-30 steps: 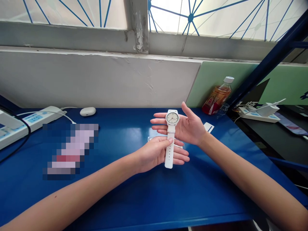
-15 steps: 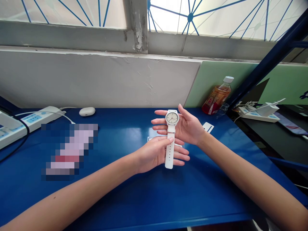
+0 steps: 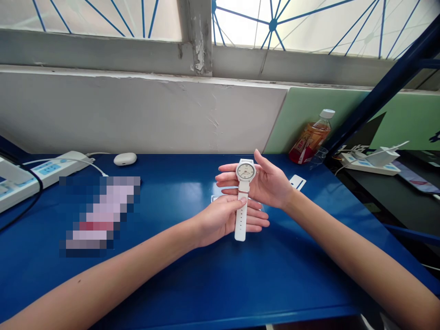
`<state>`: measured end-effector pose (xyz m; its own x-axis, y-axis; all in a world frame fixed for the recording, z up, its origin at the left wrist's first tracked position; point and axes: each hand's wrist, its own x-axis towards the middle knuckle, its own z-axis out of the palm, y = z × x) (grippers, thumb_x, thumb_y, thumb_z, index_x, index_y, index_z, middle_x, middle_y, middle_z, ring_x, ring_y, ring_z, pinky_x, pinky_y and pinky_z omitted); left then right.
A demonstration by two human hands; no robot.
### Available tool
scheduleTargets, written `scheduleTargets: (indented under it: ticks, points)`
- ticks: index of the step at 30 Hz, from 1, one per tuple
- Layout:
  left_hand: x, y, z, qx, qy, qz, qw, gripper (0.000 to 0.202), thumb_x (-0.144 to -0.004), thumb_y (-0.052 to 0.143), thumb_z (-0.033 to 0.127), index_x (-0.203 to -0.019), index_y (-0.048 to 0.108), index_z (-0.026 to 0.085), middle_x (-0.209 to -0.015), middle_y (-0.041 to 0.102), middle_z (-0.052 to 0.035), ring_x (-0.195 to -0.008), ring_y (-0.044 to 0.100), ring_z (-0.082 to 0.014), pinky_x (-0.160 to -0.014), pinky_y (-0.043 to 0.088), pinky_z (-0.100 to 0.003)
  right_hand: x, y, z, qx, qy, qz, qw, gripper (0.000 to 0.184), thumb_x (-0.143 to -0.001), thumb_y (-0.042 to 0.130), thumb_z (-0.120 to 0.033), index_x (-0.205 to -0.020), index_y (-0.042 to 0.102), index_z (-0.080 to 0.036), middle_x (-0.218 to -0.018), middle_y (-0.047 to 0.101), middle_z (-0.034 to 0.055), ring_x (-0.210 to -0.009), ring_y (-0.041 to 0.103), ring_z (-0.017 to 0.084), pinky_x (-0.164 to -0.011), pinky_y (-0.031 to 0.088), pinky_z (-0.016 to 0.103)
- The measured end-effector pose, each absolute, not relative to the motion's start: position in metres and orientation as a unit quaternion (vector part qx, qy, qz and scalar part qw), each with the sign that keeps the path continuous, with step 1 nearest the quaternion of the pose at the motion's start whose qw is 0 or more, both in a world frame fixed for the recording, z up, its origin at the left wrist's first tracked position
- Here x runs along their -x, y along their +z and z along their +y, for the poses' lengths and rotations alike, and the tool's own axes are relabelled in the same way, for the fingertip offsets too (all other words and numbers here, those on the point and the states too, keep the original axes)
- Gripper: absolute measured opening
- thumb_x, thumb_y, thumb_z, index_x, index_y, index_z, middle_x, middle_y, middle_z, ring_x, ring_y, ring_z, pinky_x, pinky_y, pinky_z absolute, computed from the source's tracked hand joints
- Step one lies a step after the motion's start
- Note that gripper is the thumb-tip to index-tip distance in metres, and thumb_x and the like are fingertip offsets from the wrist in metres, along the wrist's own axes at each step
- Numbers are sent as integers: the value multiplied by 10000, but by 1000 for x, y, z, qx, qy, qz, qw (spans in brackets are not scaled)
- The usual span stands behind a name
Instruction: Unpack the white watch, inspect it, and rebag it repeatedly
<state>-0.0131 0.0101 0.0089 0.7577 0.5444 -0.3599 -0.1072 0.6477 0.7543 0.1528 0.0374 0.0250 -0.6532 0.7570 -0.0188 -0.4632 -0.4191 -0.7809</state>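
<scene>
A white wristwatch (image 3: 246,170) with a pale dial hangs its strap downward in front of my palms. My left hand (image 3: 220,219) grips the strap, its thumb pressed on the front and its fingers stretched out behind. Just above, my right hand (image 3: 270,182) is open, palm toward me, with straight fingers passing behind the watch case. Whether those fingers bear any of its weight, I cannot tell. Behind my hands a pale, flat object (image 3: 214,198) shows only at its edges; its kind is hidden.
On the blue desk (image 3: 165,284) are a power strip (image 3: 51,167), a white earbud case (image 3: 125,159), a pixelated pinkish thing (image 3: 110,206) and a white card (image 3: 297,182). A drink bottle (image 3: 311,137) leans by the wall at right, near a blue metal post (image 3: 378,89).
The watch case has dipped slightly lower and tilted a little. My hands have stayed almost in place, the left fingers shifting only slightly.
</scene>
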Motion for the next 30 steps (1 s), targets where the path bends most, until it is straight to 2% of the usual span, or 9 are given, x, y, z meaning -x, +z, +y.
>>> scheduleTargets:
  ticks: [10,18,24,27,30]
  points:
    - [14,3,11,-385,201,261,862,338,-1020,491,292,-1050,699,27,-1065,733,-238,-952,739,-278,-937,528,-419,-153,26,37,214,808,-397,380,795,-987,112,-633,-1188,666,-99,-1178,722,157,-1077,678,241,-1059,425,406]
    - [14,6,11,-376,196,268,865,351,-1038,442,265,-1061,687,14,-1034,736,-243,-917,746,-268,-917,533,-414,-153,28,35,206,810,-391,385,825,-988,83,-622,-1185,668,-76,-1156,729,163,-1064,684,237,-1050,436,394]
    - [15,6,11,-378,194,263,866,335,-1033,458,272,-1062,680,23,-1031,738,-236,-923,744,-265,-913,534,-404,-154,28,36,218,803,-400,385,794,-977,138,-642,-1194,659,-84,-1175,719,168,-1081,675,243,-1066,418,407]
    - [16,5,11,-377,196,259,868,321,-1016,500,292,-1055,678,28,-1015,739,-232,-913,743,-269,-902,537,-406,-155,28,36,215,804,-401,384,743,-980,161,-597,-1198,659,-90,-1177,721,155,-1094,669,246,-1079,402,416]
    - [16,4,12,-378,198,260,866,312,-1006,521,298,-1049,675,30,-985,741,-223,-884,744,-262,-873,546,-397,-155,27,37,203,808,-395,387,662,-981,166,-470,-1188,666,-89,-1168,729,136,-1093,669,241,-1084,397,421]
